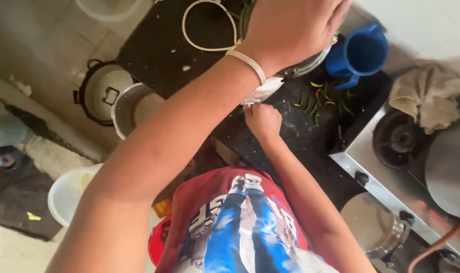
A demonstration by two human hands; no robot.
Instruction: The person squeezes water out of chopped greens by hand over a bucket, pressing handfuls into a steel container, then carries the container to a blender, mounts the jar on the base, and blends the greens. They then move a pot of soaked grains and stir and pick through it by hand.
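Note:
My left hand [290, 28] lies palm down over the top of a steel vessel [310, 63] at the back of the black counter [159, 55]; what is under the palm is hidden. A pale beaded bracelet [247, 63] circles that wrist. My right hand [262, 120] is curled into a fist at the lower edge of a white container [264, 91] that sits just beneath my left wrist. It seems to grip that edge. My red printed shirt [240, 227] fills the bottom of the view.
A blue mug [358, 53] stands right of the vessel, with green chilli pieces [323, 103] scattered below it. A white rubber ring [209, 25] lies on the counter. A steel gas stove [371, 162] carries a cloth [427, 93]. Pots [103, 91] and a white bucket [68, 192] sit on the floor.

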